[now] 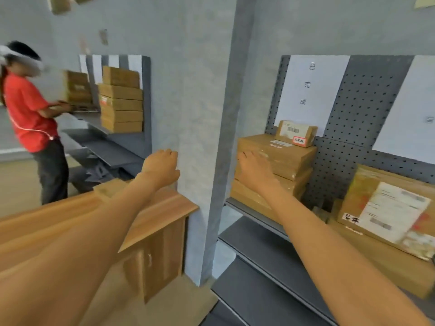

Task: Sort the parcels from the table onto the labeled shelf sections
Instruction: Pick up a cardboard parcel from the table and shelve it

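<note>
My right hand (253,170), fingers extended and holding nothing, lies against the left face of the stack of parcels (275,165) at the left end of the upper shelf (237,204); whether the fingertips press the cardboard I cannot tell. My left hand (162,164) hangs free above the far edge of the wooden table (162,208), fingers curled loosely, gripping nothing. A small labelled box (296,134) sits on the stack's top, against the pegboard (367,102), under the white section sign (310,90). A large parcel (386,208) leans toward the shelf's right end, well apart from the stack. I judge the step to be squaring the stack: push flat-handed toward the pegboard, low on the face, so the boxes slide together and the small box does not topple. A second worker (30,109) stands at a far shelf
</note>
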Action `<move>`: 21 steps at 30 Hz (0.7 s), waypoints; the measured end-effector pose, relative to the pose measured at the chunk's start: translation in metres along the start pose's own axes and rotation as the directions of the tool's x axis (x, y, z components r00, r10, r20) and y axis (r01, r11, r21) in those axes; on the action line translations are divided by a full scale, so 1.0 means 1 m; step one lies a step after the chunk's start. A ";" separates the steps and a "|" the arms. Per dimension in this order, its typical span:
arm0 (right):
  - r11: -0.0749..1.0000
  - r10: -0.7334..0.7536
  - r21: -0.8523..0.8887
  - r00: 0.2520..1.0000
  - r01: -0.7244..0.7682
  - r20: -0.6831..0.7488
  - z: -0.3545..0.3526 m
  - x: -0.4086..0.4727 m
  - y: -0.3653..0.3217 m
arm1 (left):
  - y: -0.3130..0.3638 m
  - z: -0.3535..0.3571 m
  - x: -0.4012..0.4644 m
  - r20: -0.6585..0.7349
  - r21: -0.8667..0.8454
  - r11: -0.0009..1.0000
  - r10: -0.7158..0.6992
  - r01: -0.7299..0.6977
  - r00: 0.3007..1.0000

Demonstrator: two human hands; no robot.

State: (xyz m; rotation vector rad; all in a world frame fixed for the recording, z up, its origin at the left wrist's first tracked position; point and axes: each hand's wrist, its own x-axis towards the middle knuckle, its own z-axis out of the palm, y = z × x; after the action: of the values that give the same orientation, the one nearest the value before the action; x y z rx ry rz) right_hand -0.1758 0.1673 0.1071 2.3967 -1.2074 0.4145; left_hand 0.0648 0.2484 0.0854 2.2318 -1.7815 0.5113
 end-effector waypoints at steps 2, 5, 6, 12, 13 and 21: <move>0.998 -0.054 0.031 0.999 0.053 0.009 0.008 0.024 -0.031 | -0.038 0.002 -0.011 0.006 0.031 0.997 -0.064 0.064 0.998; 0.987 -0.133 0.096 0.991 0.131 0.014 0.024 0.054 -0.076 | -0.090 0.010 -0.027 0.032 0.070 0.986 -0.152 0.150 0.988; 0.981 -0.157 0.122 0.988 0.154 0.014 0.031 0.063 -0.090 | -0.106 0.014 -0.031 0.036 0.070 0.981 -0.183 0.180 0.982; 0.937 -0.273 0.237 0.962 0.258 0.030 0.087 0.119 -0.152 | -0.177 0.047 -0.044 0.083 0.159 0.932 -0.341 0.326 0.936; 0.929 -0.284 0.257 0.958 0.266 0.035 0.096 0.130 -0.158 | -0.185 0.054 -0.042 0.097 0.175 0.922 -0.366 0.346 0.926; 0.885 -0.341 0.358 0.938 0.299 0.059 0.177 0.217 -0.191 | -0.225 0.131 0.014 0.202 0.181 0.871 -0.487 0.456 0.850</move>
State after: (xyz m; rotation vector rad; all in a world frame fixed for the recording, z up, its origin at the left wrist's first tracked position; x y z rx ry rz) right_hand 0.1176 0.0325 0.0044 2.8979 -0.8067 0.4065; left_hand 0.3025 0.2352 -0.0217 2.8004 -1.2312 0.2594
